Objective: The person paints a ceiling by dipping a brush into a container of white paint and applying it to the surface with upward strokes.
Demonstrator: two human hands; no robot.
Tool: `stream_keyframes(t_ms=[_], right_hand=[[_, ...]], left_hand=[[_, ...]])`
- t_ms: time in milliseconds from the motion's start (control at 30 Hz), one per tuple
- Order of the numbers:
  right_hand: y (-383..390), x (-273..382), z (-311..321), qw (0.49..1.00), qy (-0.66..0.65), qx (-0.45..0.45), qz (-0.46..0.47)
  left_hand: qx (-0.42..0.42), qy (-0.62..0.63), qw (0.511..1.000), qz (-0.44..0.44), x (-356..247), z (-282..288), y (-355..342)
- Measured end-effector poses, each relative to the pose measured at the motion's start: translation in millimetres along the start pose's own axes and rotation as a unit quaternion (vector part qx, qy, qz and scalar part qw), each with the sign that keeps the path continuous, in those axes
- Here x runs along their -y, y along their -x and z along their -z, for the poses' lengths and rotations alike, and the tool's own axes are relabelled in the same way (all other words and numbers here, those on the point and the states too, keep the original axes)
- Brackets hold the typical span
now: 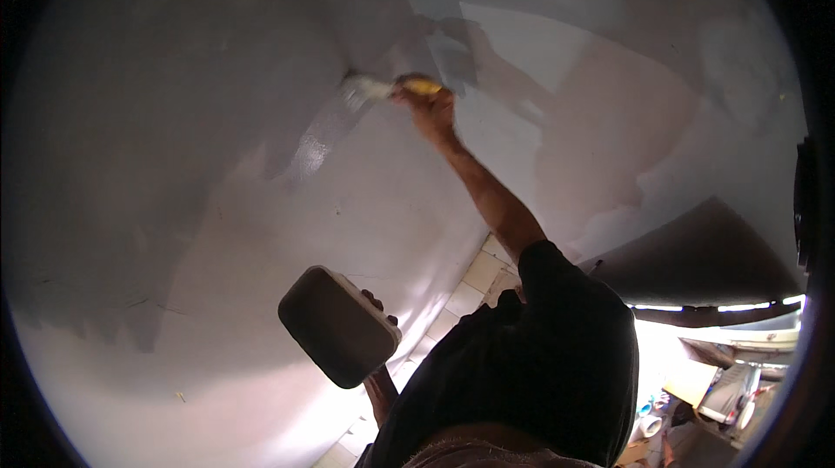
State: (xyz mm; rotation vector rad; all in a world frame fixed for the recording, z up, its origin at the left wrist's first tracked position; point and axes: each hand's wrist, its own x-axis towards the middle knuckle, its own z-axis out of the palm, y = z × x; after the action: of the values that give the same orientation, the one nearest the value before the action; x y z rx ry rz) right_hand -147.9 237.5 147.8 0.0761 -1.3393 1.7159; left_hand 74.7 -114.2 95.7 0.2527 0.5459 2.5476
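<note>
My right hand (428,107) is raised against a grey-white wall (235,250), its fingers closed round the yellow handle of a paintbrush (370,85). Motion blurs the pale brush head, which meets the wall just left of the hand. Below and left of it runs a shiny wet streak (311,155). Lower down, my left hand (376,304) grips the right side of a rounded rectangular tub (335,329) with a pale rim. Its broad face looks dark grey; whether that is the inside or the underside I cannot tell. Only some of the left fingers show.
A second wall (600,120) meets the first at a corner on the right. Pale floor tiles (478,277) run along the wall's foot. A dark panel-like shape (696,259) stands at right, above a bright cluttered area with a white roll (650,425) and boxes.
</note>
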Motion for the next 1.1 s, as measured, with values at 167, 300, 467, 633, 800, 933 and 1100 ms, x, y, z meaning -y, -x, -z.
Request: stream_keyframes(t_ms=[167, 300, 467, 633, 800, 933, 1100], right_hand=[[-54.1, -15.9, 38.8, 0.965, 0.154, -0.172, 0.128], [-22.0, -46.2, 21.8, 0.941, 0.251, -0.170, 0.152], [94.9, 28.6, -31.3, 0.988, 0.051, 0.122, 0.081], [55.6, 15.2, -12.9, 0.988, 0.022, 0.150, -0.033], [-50.2, -22.1, 50.7, 0.992, 0.014, -0.113, 0.053], [-48.2, -26.6, 38.3, 0.968, 0.146, -0.180, 0.095], [41.6, -19.5, -21.7, 0.974, 0.162, -0.073, 0.143]], left_hand=[[0.000, -0.009, 1.000, 0.017, -1.2, -6.1, -8.2], [0.008, -0.017, 0.999, 0.042, 1.2, -13.9, -22.0], [-0.015, -0.016, 0.999, 0.024, -5.5, -7.6, -5.2], [-0.018, -0.016, 0.999, 0.033, -5.3, -8.5, -4.8], [-0.014, -0.009, 0.999, 0.033, -1.9, -6.1, -10.5], [-0.018, 0.002, 1.000, 0.025, 1.4, -2.2, -11.0], [-0.021, 0.015, 0.999, 0.022, 6.0, 3.0, -13.5]])
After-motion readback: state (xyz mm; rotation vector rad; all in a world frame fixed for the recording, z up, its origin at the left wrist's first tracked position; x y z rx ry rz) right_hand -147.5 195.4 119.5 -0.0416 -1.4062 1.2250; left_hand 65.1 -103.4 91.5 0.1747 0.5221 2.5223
